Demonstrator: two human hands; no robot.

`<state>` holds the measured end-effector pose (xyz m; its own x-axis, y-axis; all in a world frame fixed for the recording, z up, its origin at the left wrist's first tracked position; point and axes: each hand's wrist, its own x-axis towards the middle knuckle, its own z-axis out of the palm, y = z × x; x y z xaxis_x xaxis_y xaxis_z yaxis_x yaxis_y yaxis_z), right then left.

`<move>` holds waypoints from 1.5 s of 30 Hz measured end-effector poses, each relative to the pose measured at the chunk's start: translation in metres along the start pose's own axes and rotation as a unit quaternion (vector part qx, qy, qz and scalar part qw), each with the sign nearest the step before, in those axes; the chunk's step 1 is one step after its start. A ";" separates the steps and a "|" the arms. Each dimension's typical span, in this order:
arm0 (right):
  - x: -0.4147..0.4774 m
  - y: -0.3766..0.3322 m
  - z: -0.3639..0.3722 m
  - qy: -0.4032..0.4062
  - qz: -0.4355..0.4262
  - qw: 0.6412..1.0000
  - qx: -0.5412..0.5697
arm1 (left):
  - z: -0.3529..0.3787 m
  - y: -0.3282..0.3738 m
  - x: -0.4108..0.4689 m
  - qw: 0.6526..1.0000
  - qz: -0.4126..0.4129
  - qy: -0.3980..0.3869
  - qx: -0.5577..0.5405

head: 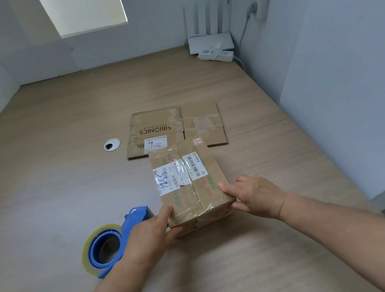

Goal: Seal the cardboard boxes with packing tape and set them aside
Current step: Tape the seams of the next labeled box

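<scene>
A small brown cardboard box (190, 182) with white shipping labels and clear tape along its top seam stands on the wooden table. My left hand (150, 233) grips its near left corner, thumb on top. My right hand (254, 194) holds the near right corner, thumb on the top edge and fingers down the side. A blue tape dispenser (112, 242) with a roll of clear tape lies on the table just left of my left hand. Behind the box lies a flattened cardboard box (173, 128) printed SIBIONICS.
A round cable grommet (112, 144) sits in the table (41, 198) left of the flattened box. A white router (211, 37) and a power strip (217, 54) stand in the far right corner. Partition walls close the table's left, back and right sides.
</scene>
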<state>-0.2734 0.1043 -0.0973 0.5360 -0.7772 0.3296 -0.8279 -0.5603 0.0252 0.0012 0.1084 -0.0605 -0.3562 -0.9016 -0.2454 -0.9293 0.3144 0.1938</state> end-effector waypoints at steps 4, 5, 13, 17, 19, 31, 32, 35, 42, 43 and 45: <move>-0.003 -0.001 0.001 -0.017 0.020 1.000 0.010 | 0.002 0.004 0.007 1.000 -0.007 -0.006 0.025; 0.001 -0.003 -0.004 -0.040 0.027 0.999 0.003 | 0.002 0.006 0.008 1.000 -0.010 -0.006 0.024; 0.032 -0.018 -0.025 -0.116 0.427 0.838 0.319 | -0.005 0.015 0.002 0.925 -0.104 0.041 -0.364; 0.053 -0.016 -0.013 -0.117 0.492 0.764 0.400 | -0.021 0.029 0.015 0.854 -0.162 0.033 -0.494; 0.050 -0.010 -0.011 -0.131 0.520 0.778 0.327 | -0.023 0.025 0.017 0.862 -0.204 -0.002 -0.465; 0.071 -0.010 -0.073 -0.003 0.457 0.778 0.431 | -0.074 0.036 0.028 0.815 -0.149 0.034 -0.559; 0.076 -0.008 -0.081 0.036 0.442 0.764 0.468 | -0.083 0.034 0.031 0.783 -0.146 0.069 -0.600; 0.080 -0.003 -0.098 0.134 0.427 0.719 0.532 | -0.100 0.030 0.033 0.698 -0.149 0.156 -0.683; 0.039 -0.018 -0.066 0.013 0.502 0.734 0.457 | -0.067 0.027 0.014 0.736 -0.237 0.034 -0.634; 0.032 -0.024 -0.062 -0.030 0.503 0.745 0.438 | -0.057 0.028 0.010 0.757 -0.250 -0.002 -0.604; 0.022 -0.034 -0.056 -0.086 0.493 0.778 0.381 | -0.040 0.031 0.006 0.816 -0.243 -0.035 -0.523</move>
<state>-0.2423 0.1225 -0.0384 -0.2278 -0.9270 -0.2981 -0.5469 0.3751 -0.7485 -0.0258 0.1004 -0.0184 -0.0103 -0.8135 -0.5815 -0.3834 -0.5339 0.7536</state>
